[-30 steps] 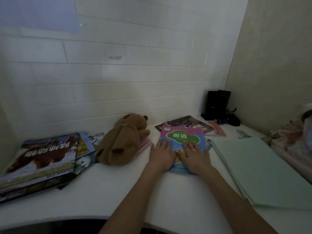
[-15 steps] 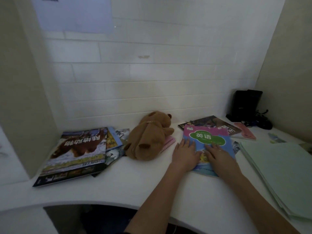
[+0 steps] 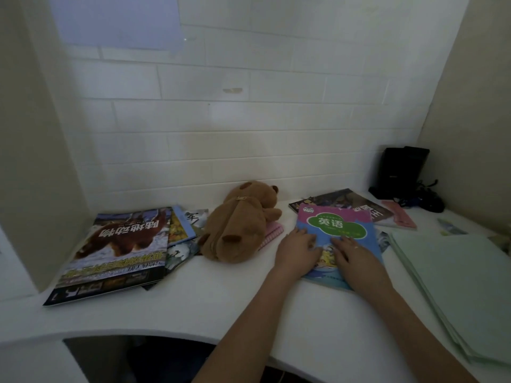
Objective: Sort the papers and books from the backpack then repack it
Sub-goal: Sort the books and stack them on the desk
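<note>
Both your hands lie flat on the glossy blue-and-pink textbook [image 3: 338,239], fingers straight, no grip closed on anything: left hand [image 3: 297,251] at its left edge, right hand [image 3: 355,257] on the cover. The textbook is a thin rectangle on the white desk [image 3: 210,308], long axis running away from you, title end toward the wall. Left of it: a fuzzy brown plush bear [image 3: 240,225], then a slick magazine stack [image 3: 121,250]. Right of it: pale green paper sheets [image 3: 456,286], flat, squared.

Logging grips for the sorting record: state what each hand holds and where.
Nothing is gripped. The left hand and right hand lie flat on the cover of the English textbook, on its lower half.
</note>
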`<state>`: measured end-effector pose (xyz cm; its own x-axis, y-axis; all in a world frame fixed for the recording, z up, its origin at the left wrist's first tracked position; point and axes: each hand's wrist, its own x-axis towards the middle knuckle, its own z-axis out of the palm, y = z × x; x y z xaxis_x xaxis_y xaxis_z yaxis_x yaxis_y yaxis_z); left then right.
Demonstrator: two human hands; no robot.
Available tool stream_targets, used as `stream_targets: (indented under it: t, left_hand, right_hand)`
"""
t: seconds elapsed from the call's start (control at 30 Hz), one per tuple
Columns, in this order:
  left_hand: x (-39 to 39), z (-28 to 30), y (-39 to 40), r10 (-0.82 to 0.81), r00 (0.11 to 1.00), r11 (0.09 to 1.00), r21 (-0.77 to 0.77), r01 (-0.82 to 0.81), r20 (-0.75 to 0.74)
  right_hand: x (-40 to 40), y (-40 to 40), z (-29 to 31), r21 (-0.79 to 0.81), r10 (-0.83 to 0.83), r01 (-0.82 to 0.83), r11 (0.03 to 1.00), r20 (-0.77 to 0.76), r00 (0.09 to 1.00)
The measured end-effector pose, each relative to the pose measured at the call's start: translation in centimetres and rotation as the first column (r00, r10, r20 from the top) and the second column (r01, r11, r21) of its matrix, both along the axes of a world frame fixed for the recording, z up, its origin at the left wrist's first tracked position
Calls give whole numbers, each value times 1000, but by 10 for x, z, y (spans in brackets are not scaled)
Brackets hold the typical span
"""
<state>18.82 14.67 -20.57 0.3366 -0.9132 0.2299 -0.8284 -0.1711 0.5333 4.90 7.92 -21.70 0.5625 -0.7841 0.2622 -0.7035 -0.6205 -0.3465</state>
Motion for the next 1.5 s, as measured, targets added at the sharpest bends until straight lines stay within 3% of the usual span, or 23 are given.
stream_targets:
  t: [0.13,0.27,0.33,0.37,0.4,0.47,0.5,0.53,0.57,0.6,0.7,0.77,0.83,0.97,1.03,1.13,1.23,1.3,1.37,1.43,1.5]
  left_hand:
    - [2,-3,-2,76,991,997,16,-75,-108]
    - [2,-5,-6,73,997,995,75,-71,-27]
    - [2,-2,-7,48,965,995,-67,-67,-257]
    - [4,2,-6,13,894,986,-140,-85,-447]
    - [7,7,-4,-48,765,973,-203,-109,-642]
    - [11,17,1,-223,341,941,-293,-170,-913]
    - [11,21,2,-299,135,928,-321,-191,-945]
    - [9,25,4,-334,-14,926,-326,-190,-942]
    - [5,27,5,-330,-91,937,-315,-149,-939]
    - [-1,28,6,-295,-115,955,-288,-75,-948]
    - [-15,28,13,-127,-84,974,-141,176,-988]
    - [-11,26,14,-143,-91,962,-160,221,-986]
    - [-3,26,14,-206,-94,960,-220,176,-974]
    - [2,25,12,-242,105,970,-239,40,-965]
    - [1,26,14,-234,144,972,-234,16,-961]
    - [-1,32,21,-295,135,955,-288,67,-946]
    - [-4,37,27,-342,52,931,-331,151,-938]
    - [-7,40,29,-357,9,917,-349,195,-934]
    - [-12,42,29,-376,-4,895,-365,258,-926]
    - [-20,43,25,-364,63,896,-331,296,-929]
    - [-32,41,18,-347,139,922,-310,232,-928]
  right_hand:
    - [0,7,3,-46,-92,90,995,-36,995]
    - [-2,14,4,50,-407,407,912,0,913]
    - [-3,12,2,72,-430,428,901,4,903]
    - [-3,12,3,74,-421,418,905,14,907]
    - [-5,10,2,87,-411,407,909,32,911]
    - [-7,9,3,140,-394,380,914,95,914]
    - [-9,8,4,164,-384,360,918,143,912]
    - [-11,8,5,188,-373,339,922,199,906]
    - [-12,8,7,225,-365,311,923,260,894]
    - [-13,8,9,262,-355,276,925,328,875]
    - [-17,7,12,327,-337,187,926,495,801]
    - [-19,6,12,351,-343,161,922,548,763]
    - [-20,6,13,379,-359,147,913,580,731]
    - [-22,6,15,384,-373,126,915,681,631]
    - [-24,4,16,419,-403,115,901,708,579]
    - [-29,2,20,474,-436,45,879,764,476]
    - [-31,5,28,439,-410,-2,899,841,353]
    - [-31,10,31,389,-385,49,920,873,300]
    - [-30,14,33,347,-397,205,915,867,302]
    - [-29,18,37,305,-422,361,881,851,311]
    - [-32,20,52,231,-407,440,868,839,361]
